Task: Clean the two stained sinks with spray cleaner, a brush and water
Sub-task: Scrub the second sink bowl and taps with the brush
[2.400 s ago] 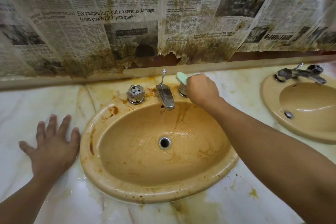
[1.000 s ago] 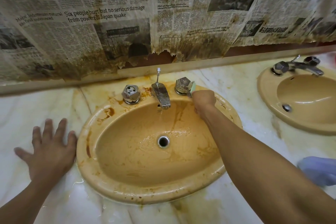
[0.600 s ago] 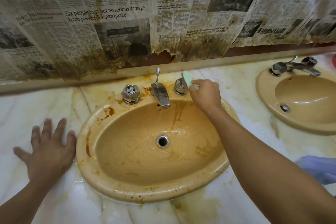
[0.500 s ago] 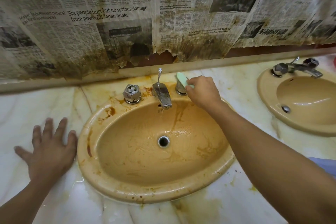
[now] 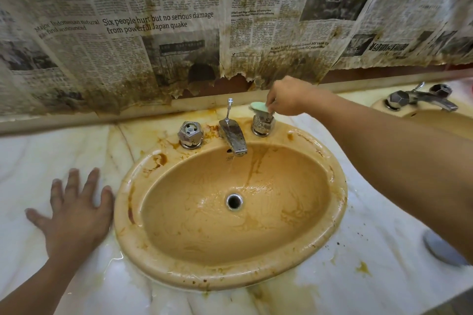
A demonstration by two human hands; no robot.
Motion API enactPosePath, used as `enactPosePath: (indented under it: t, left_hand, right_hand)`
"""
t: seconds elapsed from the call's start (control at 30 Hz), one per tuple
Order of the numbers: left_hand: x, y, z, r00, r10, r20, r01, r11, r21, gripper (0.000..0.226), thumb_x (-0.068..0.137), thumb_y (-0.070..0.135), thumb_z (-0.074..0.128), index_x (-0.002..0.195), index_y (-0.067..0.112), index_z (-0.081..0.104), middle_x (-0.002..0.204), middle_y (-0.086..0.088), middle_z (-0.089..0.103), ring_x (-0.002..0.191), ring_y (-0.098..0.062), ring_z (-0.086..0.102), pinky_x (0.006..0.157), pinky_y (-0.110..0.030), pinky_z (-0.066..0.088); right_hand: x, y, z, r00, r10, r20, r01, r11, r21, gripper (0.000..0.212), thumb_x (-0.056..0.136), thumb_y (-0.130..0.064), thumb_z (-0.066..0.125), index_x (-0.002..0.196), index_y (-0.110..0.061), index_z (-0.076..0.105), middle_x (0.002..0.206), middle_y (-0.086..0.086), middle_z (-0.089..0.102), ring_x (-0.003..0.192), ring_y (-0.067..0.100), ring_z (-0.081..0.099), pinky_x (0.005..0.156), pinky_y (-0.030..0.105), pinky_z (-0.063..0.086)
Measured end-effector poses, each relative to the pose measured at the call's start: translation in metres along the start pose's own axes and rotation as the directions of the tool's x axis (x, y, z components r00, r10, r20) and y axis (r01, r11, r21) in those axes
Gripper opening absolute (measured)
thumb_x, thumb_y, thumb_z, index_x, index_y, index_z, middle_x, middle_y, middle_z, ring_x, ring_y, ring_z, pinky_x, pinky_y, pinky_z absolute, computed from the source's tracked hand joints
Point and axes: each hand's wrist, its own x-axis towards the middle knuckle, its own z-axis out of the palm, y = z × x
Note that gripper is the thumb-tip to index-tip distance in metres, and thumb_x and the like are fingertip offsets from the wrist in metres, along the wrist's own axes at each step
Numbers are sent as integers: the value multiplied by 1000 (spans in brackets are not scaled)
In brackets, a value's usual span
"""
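The left hand (image 5: 74, 212) lies flat, fingers spread, on the marble desk (image 5: 30, 161) beside the tan sink (image 5: 230, 280), which is wet and streaked brown. The right hand (image 5: 286, 96) grips a pale green brush (image 5: 259, 107) over the right tap handle (image 5: 263, 124). A second sink (image 5: 435, 120) sits far right.

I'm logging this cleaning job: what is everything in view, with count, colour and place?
counter: one, white marble, yellow-stained
near sink: one, tan, brown-stained, centre of counter
far sink: one, tan, right edge
spout: one, chrome, back of near sink
left knob: one, chrome, left of spout
right knob: one, chrome, right of spout
far faucet: one, chrome, on far sink
newspaper: several sheets, stained, on wall
brush: one, pale green, over right knob
grey-blue object: one, lower right, unidentifiable
left hand: flat on counter, left of near sink
right hand: holding brush
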Motion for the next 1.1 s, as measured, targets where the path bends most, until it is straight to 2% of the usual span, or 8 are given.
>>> enactPosePath:
  t: [0.13, 0.27, 0.4, 0.5, 0.67, 0.77, 0.93, 1.1]
  left_hand:
    - [24, -40, 21, 992, 43, 120, -52, 996, 76, 71, 99, 72, 8, 155, 36, 32, 175, 8, 4, 160, -28, -7, 118, -76, 14]
    - [10, -20, 8, 997, 52, 63, -51, 998, -21, 64, 103, 65, 23, 160, 37, 28, 174, 2, 13, 160, -27, 2, 121, -73, 12]
    - [9, -13, 8, 999, 18, 49, -20, 999, 41, 57, 104, 65, 20, 158, 47, 21, 173, 8, 8, 159, -26, 0, 118, -77, 12]
    - [2, -3, 3, 999, -37, 29, 38, 999, -13, 57, 106, 60, 27, 160, 48, 14, 173, 7, 7, 159, -25, 2, 117, -78, 10]
    - [1, -5, 1, 999, -22, 27, 22, 999, -28, 57, 104, 62, 26, 159, 49, 15, 173, 7, 9, 159, -24, 4, 116, -78, 6]
    - [0, -2, -1, 1000, -9, 30, 10, 999, -36, 60, 102, 64, 22, 159, 49, 15, 173, 7, 9, 159, -23, 4, 115, -78, 7]
    - [-2, 1, -2, 999, -15, 34, 16, 1000, -25, 62, 102, 65, 17, 161, 47, 15, 174, 8, 6, 160, -21, 0, 117, -76, 2]
    - [-3, 1, -2, 999, -16, 36, 16, 1000, -1, 59, 105, 60, 22, 162, 45, 16, 174, 8, 6, 160, -20, -1, 117, -76, 1]
  right_hand:
    - [15, -13, 1, 998, -38, 39, 42, 995, -96, 22, 96, -27, 61, 109, -24, 78, 110, 2, 70, 100, 29, 65, 87, 45, 59]
    - [14, 8, 5, 999, 23, 46, -25, 999, 28, 19, 97, -27, 62, 102, -22, 80, 108, 2, 74, 102, 25, 63, 90, 43, 56]
    - [-2, 25, -2, 992, 51, 113, -73, 977, 202, 11, 96, -29, 69, 96, -26, 79, 89, -5, 72, 81, 22, 65, 68, 36, 58]
    - [-3, 6, 9, 999, 41, 24, -45, 975, 220, 19, 98, -26, 63, 101, -18, 81, 102, 2, 76, 95, 25, 66, 83, 44, 59]
    - [-14, -34, 33, 999, 40, 37, -46, 984, 171, 19, 93, -16, 57, 80, -10, 69, 89, 10, 64, 85, 31, 60, 66, 36, 49]
    - [-38, -29, 48, 987, 141, -70, -109, 932, 346, 22, 87, -10, 53, 74, -3, 69, 77, 14, 64, 71, 28, 52, 57, 34, 41]
    - [-85, -50, 52, 983, 23, -181, 56, 907, 417, 26, 101, -26, 60, 121, -23, 77, 124, 3, 71, 111, 27, 62, 92, 47, 55]
    - [-60, -53, 27, 995, -84, -61, 99, 944, 316, 25, 102, -24, 60, 120, -22, 77, 125, -2, 72, 116, 20, 62, 95, 36, 52]
